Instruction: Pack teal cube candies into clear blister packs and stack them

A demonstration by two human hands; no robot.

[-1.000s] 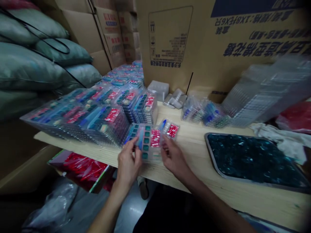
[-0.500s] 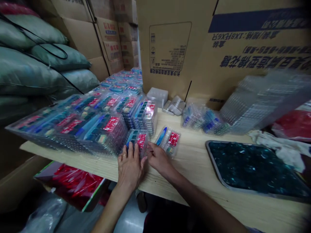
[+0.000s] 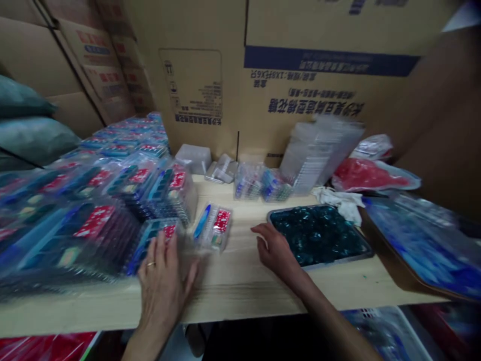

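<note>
My left hand point(image 3: 161, 276), with a ring on one finger, lies with fingers outstretched on top of a clear plastic pack point(image 3: 150, 238). That pack holds dark teal pieces, something blue and a red patterned packet, and it sits against the stacked packs. My right hand point(image 3: 275, 250) hovers by the left edge of a metal tray point(image 3: 338, 254) full of dark teal glossy pieces, its fingers loosely bent and nothing visible in them. Between the hands lies another clear pack point(image 3: 214, 228) with a blue pen-like item and a red packet, its other hollows looking unfilled.
Stacks of filled packs point(image 3: 93, 240) crowd the left side. Along the back stand clear trays point(image 3: 315, 155), small bundled packs point(image 3: 259, 183) and a large carton point(image 3: 210, 30). To the right are a white cloth point(image 3: 340, 203), a red bag point(image 3: 370, 175) and a box of blue items point(image 3: 424, 240).
My right hand has left the pack under my left hand and moved right to the teal tray. My left hand stays on that pack. The view has turned right.
</note>
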